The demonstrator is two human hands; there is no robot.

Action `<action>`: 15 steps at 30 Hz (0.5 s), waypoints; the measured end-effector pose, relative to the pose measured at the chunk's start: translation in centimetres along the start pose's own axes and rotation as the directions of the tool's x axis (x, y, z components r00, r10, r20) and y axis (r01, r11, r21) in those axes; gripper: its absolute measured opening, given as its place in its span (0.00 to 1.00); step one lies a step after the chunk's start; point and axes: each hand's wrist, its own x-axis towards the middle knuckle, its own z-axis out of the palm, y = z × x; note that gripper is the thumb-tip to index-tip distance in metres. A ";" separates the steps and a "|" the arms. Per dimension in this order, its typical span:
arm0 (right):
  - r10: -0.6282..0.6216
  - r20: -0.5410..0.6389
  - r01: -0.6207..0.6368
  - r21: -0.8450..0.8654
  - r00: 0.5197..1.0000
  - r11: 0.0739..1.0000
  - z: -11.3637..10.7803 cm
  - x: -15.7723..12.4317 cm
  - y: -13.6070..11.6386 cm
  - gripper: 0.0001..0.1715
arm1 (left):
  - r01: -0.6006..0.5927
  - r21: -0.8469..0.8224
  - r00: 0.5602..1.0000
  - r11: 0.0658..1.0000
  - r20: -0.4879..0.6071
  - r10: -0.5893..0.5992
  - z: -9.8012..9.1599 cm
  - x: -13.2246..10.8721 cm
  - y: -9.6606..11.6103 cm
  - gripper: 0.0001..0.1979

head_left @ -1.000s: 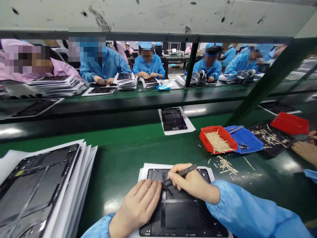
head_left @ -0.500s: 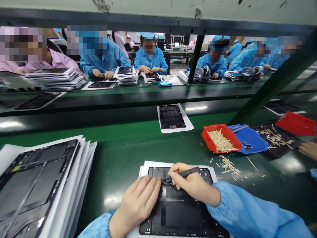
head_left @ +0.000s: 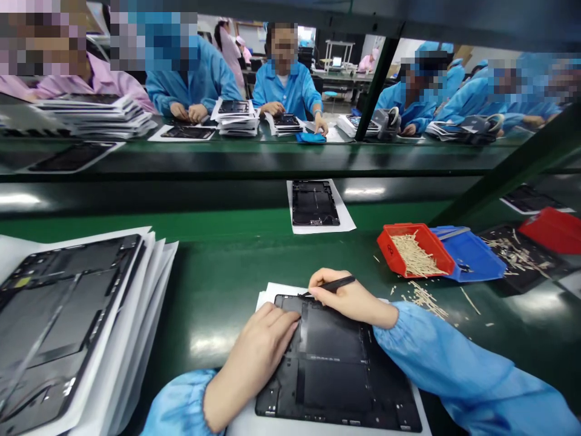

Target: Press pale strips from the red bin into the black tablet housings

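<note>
A black tablet housing (head_left: 333, 384) lies flat in front of me on white paper sheets (head_left: 242, 424). My left hand (head_left: 263, 342) rests over its left edge, fingers extended together and touching the inner surface near the upper left. What lies beneath those fingertips is hidden. Pinched in my right hand (head_left: 347, 297) are slim black tweezers (head_left: 338, 284). Their tip points left, at the housing's top edge, close to a small dark part that I cannot make out.
At left stands a stack of housings (head_left: 59, 327) interleaved with paper. Another housing (head_left: 315, 204) lies ahead. A red bin (head_left: 415, 251) of pale sticks, a blue bin (head_left: 474, 257) and loose sticks (head_left: 424, 300) are at right. Co-workers sit across the line.
My right hand has moved up to the housing's top edge with the tweezers. The black strip seen near the tip has gone from the housing's middle. My left hand stays on the left side.
</note>
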 end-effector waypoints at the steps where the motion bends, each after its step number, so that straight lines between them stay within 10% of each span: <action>1: -0.029 0.014 0.029 -0.026 0.999 0.999 0.2 0.2 0.0 0.05 | 0.011 0.012 1.000 1.000 -0.014 -0.011 0.2 0.1 0.0 0.10; 15: -0.158 0.055 0.162 -0.073 0.986 0.984 1.4 0.7 1.2 0.06 | -0.010 0.388 0.992 0.922 -0.109 0.057 0.8 0.1 0.4 0.11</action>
